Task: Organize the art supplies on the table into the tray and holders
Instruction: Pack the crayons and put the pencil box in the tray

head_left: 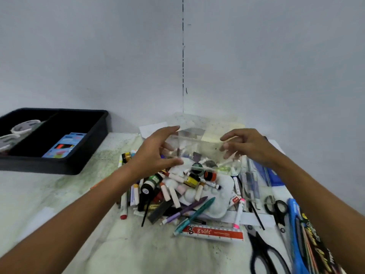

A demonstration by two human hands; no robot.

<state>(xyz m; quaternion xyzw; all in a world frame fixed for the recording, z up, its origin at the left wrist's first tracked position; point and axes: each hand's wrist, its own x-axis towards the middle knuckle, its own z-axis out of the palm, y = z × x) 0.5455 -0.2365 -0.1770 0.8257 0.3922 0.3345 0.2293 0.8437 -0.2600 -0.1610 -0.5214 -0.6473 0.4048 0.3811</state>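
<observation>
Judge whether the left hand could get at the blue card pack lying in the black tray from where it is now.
Probably yes. The blue card pack lies uncovered in the open-topped black tray, on the same side as the left hand, which holds nothing firmly. Only bare table lies between them.

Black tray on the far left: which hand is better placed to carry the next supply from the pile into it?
Left, probably. The left hand hovers open over the pile's near-tray side, with the black tray on its side. The right hand would have to cross the clear container.
</observation>
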